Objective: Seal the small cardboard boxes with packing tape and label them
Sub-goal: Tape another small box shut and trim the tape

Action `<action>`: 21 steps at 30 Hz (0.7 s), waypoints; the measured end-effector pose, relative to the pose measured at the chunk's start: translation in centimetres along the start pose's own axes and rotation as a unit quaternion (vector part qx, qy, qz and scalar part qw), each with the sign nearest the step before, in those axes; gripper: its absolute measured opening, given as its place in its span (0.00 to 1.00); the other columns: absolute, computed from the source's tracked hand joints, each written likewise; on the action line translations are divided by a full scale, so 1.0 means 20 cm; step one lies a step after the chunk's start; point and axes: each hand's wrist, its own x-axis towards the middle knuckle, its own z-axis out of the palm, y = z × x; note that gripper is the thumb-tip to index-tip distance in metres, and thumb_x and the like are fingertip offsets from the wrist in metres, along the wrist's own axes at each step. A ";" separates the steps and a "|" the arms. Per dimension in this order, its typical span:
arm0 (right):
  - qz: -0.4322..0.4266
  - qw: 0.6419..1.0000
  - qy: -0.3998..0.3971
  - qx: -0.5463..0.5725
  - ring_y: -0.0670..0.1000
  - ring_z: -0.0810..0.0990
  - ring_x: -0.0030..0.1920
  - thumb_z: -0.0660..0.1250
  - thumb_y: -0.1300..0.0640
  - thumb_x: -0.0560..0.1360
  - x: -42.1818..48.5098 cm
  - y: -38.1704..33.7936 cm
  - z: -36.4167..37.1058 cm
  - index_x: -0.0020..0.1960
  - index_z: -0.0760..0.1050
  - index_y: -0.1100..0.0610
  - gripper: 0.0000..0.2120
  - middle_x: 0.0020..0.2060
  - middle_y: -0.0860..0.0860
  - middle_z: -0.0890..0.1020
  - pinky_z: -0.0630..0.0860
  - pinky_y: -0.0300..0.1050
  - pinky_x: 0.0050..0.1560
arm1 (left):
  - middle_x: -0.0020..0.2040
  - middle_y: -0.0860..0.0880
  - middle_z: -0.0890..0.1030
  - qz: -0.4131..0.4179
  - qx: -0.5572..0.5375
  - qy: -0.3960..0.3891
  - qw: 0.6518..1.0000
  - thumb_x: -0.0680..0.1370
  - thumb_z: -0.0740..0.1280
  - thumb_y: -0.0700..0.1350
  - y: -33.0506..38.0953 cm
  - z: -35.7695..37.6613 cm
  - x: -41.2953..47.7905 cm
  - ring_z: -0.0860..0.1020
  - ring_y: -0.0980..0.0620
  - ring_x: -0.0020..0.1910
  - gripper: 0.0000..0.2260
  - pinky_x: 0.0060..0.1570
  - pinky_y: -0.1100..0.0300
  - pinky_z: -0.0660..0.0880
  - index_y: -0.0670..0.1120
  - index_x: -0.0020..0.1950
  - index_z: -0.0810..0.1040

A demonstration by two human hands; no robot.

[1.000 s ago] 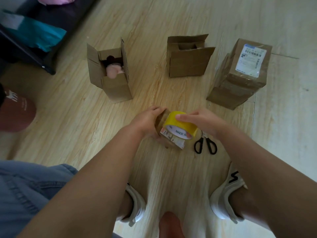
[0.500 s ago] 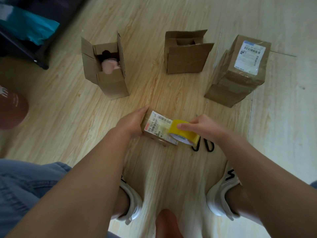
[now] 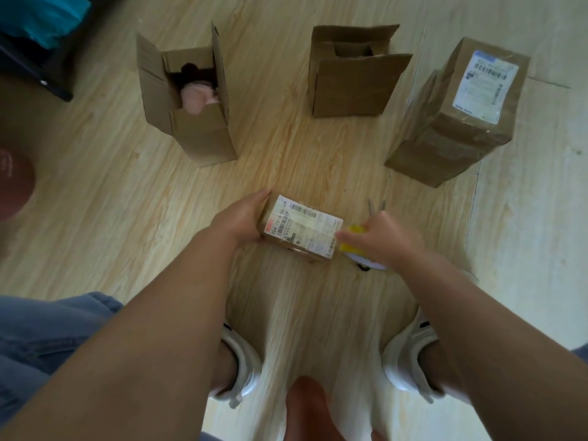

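Tape roll (image 3: 351,247): has moved off the box top and now sits at the right end of the small box (image 3: 299,232); the white label now shows whole.
Right grip (image 3: 388,240): closed around the roll, above the scissors (image 3: 377,206).
Left grip (image 3: 238,221): holds the box's left end on the floor (image 3: 286,173).
Beyond left grip: open box (image 3: 191,132).
Beyond right grip: sealed box (image 3: 461,128).

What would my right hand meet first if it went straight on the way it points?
Probably the right end of the small labelled box the left hand holds. The right hand, gripping the yellow tape roll, points left at it; depth unclear.
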 end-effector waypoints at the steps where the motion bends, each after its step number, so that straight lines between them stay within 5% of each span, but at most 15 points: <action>1: 0.004 1.000 0.001 -0.006 0.50 0.74 0.29 0.68 0.35 0.73 0.00 0.00 0.01 0.32 0.73 0.57 0.25 0.25 0.50 0.72 0.67 0.43 0.32 | 0.75 0.53 0.67 -0.002 -0.006 -0.005 1.000 0.68 0.77 0.40 0.00 0.01 0.00 0.69 0.48 0.71 0.47 0.65 0.46 0.72 0.63 0.78 0.55; 10: 0.024 1.000 -0.016 0.000 0.49 0.75 0.29 0.67 0.33 0.73 0.08 0.04 0.07 0.32 0.73 0.56 0.27 0.26 0.49 0.74 0.68 0.43 0.32 | 0.74 0.54 0.68 -0.017 -0.048 -0.023 0.998 0.66 0.78 0.37 -0.04 0.07 0.07 0.71 0.49 0.69 0.50 0.61 0.46 0.75 0.65 0.77 0.56; 16: 0.037 0.997 -0.040 0.062 0.50 0.74 0.28 0.70 0.35 0.72 0.11 0.05 0.09 0.33 0.71 0.54 0.24 0.24 0.50 0.74 0.68 0.46 0.33 | 0.74 0.50 0.68 -0.030 -0.097 0.008 0.995 0.77 0.70 0.41 0.03 0.14 0.00 0.70 0.49 0.70 0.40 0.67 0.53 0.68 0.60 0.80 0.50; 21: 0.044 0.997 -0.032 0.059 0.50 0.75 0.29 0.69 0.35 0.73 0.10 0.05 0.11 0.35 0.73 0.56 0.24 0.26 0.50 0.75 0.69 0.45 0.34 | 0.81 0.50 0.41 -0.007 -0.057 0.154 0.986 0.80 0.57 0.40 0.19 0.34 -0.15 0.39 0.51 0.80 0.35 0.78 0.52 0.42 0.47 0.81 0.40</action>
